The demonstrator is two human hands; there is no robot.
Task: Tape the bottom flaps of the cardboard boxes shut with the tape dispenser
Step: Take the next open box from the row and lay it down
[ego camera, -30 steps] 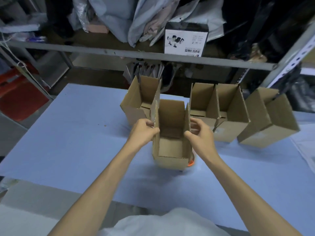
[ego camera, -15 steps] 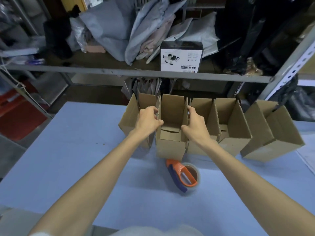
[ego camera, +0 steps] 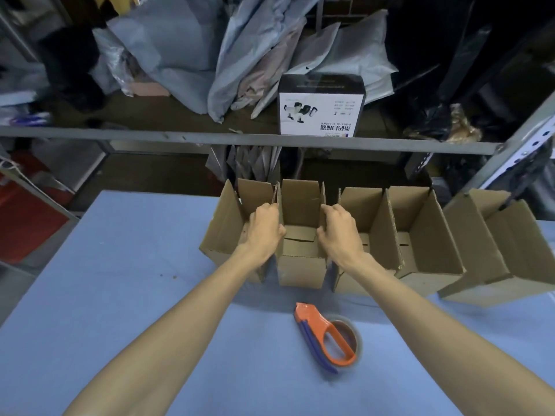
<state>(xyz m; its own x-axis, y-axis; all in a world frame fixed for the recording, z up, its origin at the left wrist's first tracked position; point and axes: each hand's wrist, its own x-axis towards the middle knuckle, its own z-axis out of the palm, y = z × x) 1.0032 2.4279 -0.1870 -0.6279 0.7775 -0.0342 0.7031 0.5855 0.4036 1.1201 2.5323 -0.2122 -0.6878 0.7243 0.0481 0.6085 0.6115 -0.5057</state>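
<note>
Box: the middle box [ego camera: 300, 262] stands open side up at the far edge of the table [ego camera: 120, 280], squeezed between the left box [ego camera: 223, 235] and the right boxes [ego camera: 420, 235].
Left hand [ego camera: 264, 232]: curled over the box's left wall, gripping it.
Right hand [ego camera: 339, 232]: gripping the right wall the same way.
Dispenser [ego camera: 329, 337]: lies on the table nearer the person, well apart from both hands.
Risk, neighbours: the slot looks tight, so forcing the box in could drag or tip the left box.
Risk, edge: a hard push could probably shove the row off the far side.
Risk, flaps: the inner flaps look uneven and may spring if the seam is weak.
Hidden: the underside does not show, so whether it is taped cannot be told, and the fingertips sit behind the walls.
Cut off: the farthest right box runs out of frame.
Blurred: the dispenser's roll.
</note>
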